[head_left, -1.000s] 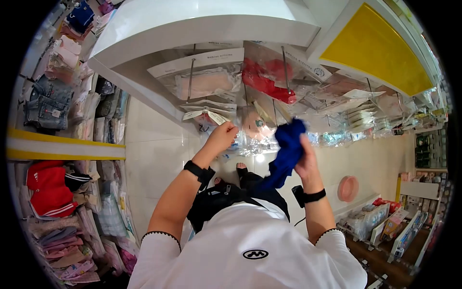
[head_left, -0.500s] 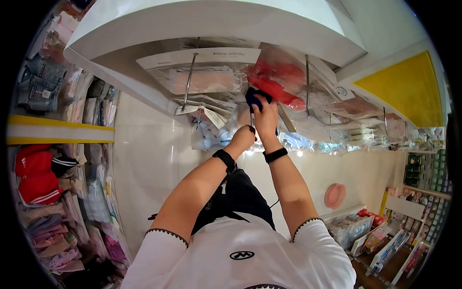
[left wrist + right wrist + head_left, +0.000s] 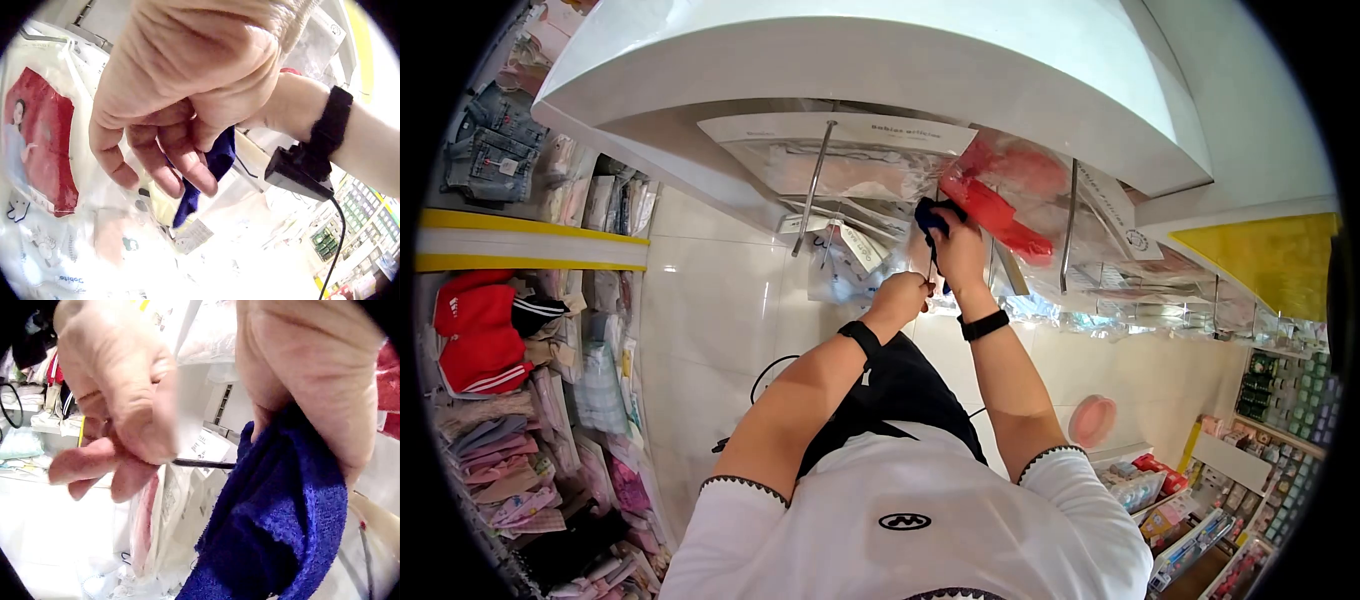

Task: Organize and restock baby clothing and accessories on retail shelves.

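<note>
My right hand (image 3: 962, 250) grips a dark blue cloth (image 3: 928, 214) bunched in its fingers. In the right wrist view the cloth (image 3: 269, 512) has a terry-like weave and hangs from the palm. A thin metal display rod (image 3: 203, 464) runs from the cloth to my left hand (image 3: 122, 381), whose thumb and forefinger pinch its end. The cloth wraps over the far part of the rod and hides it. My left hand (image 3: 897, 300) sits just below the right one in the head view, its other fingers loosely bent in the left wrist view.
Bagged garments hang on metal hooks around the hands, with a red package (image 3: 1010, 222) close to the right hand and a white-headed package (image 3: 830, 140) at upper left. A white shelf panel (image 3: 880, 60) juts overhead. A pink basin (image 3: 1092, 420) stands on the floor.
The right hand with the blue cloth moved up and left to the rod beneath the shelf. My left hand moved right from beside the tags and took the rod's end. The head view shifted slightly.
</note>
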Demonstrator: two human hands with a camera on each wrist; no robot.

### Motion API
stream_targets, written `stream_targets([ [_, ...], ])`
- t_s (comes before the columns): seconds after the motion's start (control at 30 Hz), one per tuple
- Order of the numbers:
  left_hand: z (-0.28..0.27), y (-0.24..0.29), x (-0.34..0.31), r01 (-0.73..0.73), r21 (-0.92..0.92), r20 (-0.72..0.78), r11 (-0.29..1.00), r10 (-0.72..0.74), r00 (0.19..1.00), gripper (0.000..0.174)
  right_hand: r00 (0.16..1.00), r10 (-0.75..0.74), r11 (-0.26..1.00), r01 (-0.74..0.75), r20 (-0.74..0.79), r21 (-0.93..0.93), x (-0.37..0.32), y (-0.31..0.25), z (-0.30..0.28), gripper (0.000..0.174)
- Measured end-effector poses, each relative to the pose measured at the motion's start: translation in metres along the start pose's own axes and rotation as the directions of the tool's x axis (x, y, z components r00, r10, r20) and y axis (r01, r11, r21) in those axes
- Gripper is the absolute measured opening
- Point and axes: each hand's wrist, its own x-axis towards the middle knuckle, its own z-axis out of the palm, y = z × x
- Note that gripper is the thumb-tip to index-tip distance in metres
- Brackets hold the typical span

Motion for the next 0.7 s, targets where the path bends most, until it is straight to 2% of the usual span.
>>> stream_targets([
  [0.03, 0.003, -0.006, 0.001, -0.032, -0.034, -0.029, 0.999, 0.032, 0.999, 0.026, 1.000, -0.004, 0.998, 0.004, 0.001, 0.059, -0.007, -0.002, -0.004, 0.030],
  [0.13, 0.001, -0.004, -0.002, -0.060, 0.084, -0.048, 0.995, 0.065, 0.997, 0.025, 0.973, 0.113, 0.973, -0.149, 0.202, 0.174, -0.023, 0.000, -0.013, 0.030],
  [0.17, 0.001, -0.002, -0.003, -0.063, 0.101, -0.046, 0.993, 0.068, 0.997, 0.024, 0.975, 0.084, 0.977, -0.121, 0.204, 0.176, -0.029, 0.003, -0.013, 0.030],
  [0.27, 0.003, -0.001, -0.006, -0.062, 0.171, -0.104, 0.983, 0.081, 0.991, 0.024, 0.989, 0.071, 0.976, -0.095, 0.127, 0.195, -0.048, 0.002, -0.017, 0.030],
  [0.4, 0.001, -0.002, -0.006, -0.067, 0.135, -0.056, 0.988, 0.075, 0.996, 0.021, 0.981, 0.084, 0.969, -0.122, 0.175, 0.217, -0.053, 0.001, -0.025, 0.029],
  [0.5, -0.012, -0.011, -0.020, -0.212, 0.254, 0.062, 0.944, 0.202, 0.977, 0.022, 0.999, 0.044, 0.920, -0.046, 0.013, 0.389, -0.065, 0.008, -0.036, 0.028],
  [0.6, -0.045, -0.032, -0.042, -0.114, -0.186, 0.070, 0.976, 0.129, 0.989, 0.022, 0.997, 0.057, 0.873, -0.023, -0.054, 0.488, -0.088, 0.005, -0.068, 0.027],
  [0.67, -0.090, -0.014, -0.071, 0.004, -0.228, -0.075, 0.974, -0.022, 0.997, 0.021, 0.994, 0.108, 0.812, -0.093, 0.008, 0.576, -0.104, 0.011, -0.082, 0.026],
  [0.7, -0.101, -0.032, -0.067, -0.044, -0.221, -0.224, 0.974, -0.007, 0.975, 0.020, 0.986, 0.148, 0.749, -0.161, 0.075, 0.642, -0.111, 0.012, -0.088, 0.025],
])
